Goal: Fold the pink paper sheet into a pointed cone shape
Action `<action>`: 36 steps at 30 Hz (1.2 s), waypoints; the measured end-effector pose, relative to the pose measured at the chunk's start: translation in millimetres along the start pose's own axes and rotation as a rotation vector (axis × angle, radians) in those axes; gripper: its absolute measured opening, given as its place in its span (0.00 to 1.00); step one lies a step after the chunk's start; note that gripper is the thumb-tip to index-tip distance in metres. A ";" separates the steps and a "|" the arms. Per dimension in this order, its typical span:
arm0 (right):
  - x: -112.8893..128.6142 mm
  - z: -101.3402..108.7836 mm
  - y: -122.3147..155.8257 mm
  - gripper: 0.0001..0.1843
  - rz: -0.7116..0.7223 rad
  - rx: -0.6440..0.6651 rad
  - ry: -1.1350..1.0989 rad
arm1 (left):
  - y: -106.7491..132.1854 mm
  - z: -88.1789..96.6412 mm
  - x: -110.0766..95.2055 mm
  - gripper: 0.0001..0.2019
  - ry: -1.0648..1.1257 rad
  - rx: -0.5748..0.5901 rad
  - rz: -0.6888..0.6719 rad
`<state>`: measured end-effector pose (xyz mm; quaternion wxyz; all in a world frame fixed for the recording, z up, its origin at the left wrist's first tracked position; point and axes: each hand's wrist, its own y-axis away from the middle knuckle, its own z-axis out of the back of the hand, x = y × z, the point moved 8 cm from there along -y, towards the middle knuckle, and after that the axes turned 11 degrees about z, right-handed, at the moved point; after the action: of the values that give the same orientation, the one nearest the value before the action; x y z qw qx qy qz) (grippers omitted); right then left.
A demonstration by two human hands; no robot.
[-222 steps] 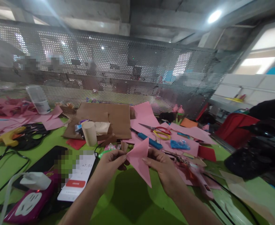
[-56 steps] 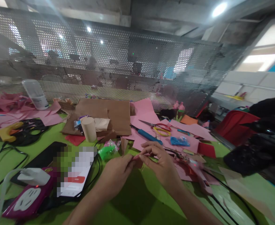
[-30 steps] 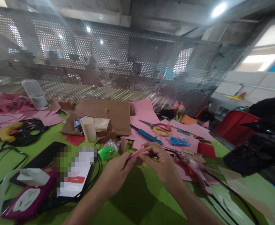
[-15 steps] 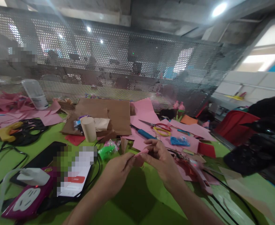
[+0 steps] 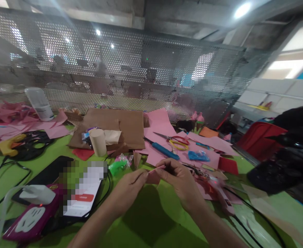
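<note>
A small folded piece of pink paper (image 5: 155,173) is held edge-on just above the green table (image 5: 146,224). My left hand (image 5: 128,189) pinches its left side with thumb and fingertips. From the right, my right hand (image 5: 179,181) grips the same piece, fingers curled over it. Most of the paper is hidden between the two hands; only a thin pink edge and a small flap show.
Beyond the hands lie pink paper sheets (image 5: 161,132), a blue-handled cutter (image 5: 164,151), scissors (image 5: 173,141), a cardboard tube (image 5: 98,142) and brown paper (image 5: 120,127). A phone (image 5: 82,193), power strip (image 5: 29,220), cables and yellow glue gun (image 5: 5,146) sit left. A perforated metal screen (image 5: 115,69) stands behind.
The pink piece, open and wide several seconds ago, is now folded small and held edge-on. Over the last second both hands shifted only slightly, fingers working along the fold.
</note>
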<state>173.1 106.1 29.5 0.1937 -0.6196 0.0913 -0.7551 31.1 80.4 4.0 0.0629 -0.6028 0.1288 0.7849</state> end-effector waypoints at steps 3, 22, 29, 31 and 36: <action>-1.1 -1.3 0.9 0.10 -0.015 0.012 -0.031 | -1.2 0.7 1.7 0.16 0.034 0.009 0.025; 3.1 0.9 -1.2 0.09 0.030 0.004 0.075 | 1.0 -4.9 -6.5 0.17 0.042 0.064 -0.050; 3.1 1.2 -1.5 0.11 0.015 -0.002 0.093 | 1.7 -6.1 -7.5 0.18 -0.043 0.030 -0.109; 3.1 1.2 -1.2 0.10 0.014 0.000 0.093 | 2.4 -5.7 -7.7 0.18 -0.082 0.011 -0.117; 1.0 0.1 0.6 0.10 0.007 0.015 0.049 | 3.8 -5.7 -10.0 0.19 -0.251 -0.033 -0.134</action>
<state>173.1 105.2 30.2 0.1985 -0.5992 0.0924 -0.7701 38.1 75.7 12.7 0.1210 -0.5082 0.0665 0.8501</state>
